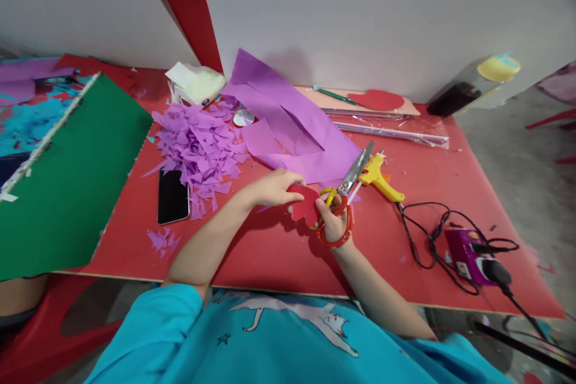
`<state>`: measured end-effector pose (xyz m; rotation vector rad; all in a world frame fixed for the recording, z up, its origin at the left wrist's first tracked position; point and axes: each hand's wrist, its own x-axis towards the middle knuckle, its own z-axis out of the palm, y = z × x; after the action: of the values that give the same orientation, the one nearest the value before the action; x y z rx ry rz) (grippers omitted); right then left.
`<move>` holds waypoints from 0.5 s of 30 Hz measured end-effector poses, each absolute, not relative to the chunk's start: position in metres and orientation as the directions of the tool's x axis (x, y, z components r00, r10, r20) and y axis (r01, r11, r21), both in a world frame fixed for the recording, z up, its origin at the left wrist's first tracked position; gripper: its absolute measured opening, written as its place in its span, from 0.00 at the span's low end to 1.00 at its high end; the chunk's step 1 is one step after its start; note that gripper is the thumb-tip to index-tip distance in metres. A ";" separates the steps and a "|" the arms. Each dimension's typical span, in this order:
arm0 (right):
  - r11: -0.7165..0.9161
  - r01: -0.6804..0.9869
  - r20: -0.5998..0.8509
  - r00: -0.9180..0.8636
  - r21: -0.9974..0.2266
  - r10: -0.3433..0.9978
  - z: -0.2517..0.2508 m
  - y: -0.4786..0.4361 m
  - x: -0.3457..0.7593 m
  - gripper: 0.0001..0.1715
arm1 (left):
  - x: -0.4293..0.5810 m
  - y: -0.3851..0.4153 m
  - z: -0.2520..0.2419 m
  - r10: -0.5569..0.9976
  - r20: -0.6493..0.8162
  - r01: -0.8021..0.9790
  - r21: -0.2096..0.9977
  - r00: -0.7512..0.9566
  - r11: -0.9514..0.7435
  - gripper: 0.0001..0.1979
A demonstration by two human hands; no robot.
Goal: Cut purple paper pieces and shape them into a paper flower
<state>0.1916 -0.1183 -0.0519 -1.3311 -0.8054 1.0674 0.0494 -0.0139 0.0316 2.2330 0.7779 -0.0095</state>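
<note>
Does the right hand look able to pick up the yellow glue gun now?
Probably not without freeing itself: the right hand holds the scissors and touches the red cutout, though the yellow glue gun lies close by.

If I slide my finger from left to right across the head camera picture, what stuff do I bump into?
Green board → black-screened phone → left hand → red cut-out → right hand with the scissors → yellow glue gun → purple box.
</note>
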 end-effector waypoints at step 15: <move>-0.088 0.061 -0.059 0.373 -0.994 0.926 -0.056 -0.120 0.194 0.16 | 0.049 -0.013 0.027 0.529 -0.200 0.502 0.691 0.825 -0.520 0.09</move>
<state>0.1939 -0.1203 -0.0563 -1.4756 -0.9402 0.9374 0.0485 -0.0131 0.0266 2.2151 0.7511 0.0448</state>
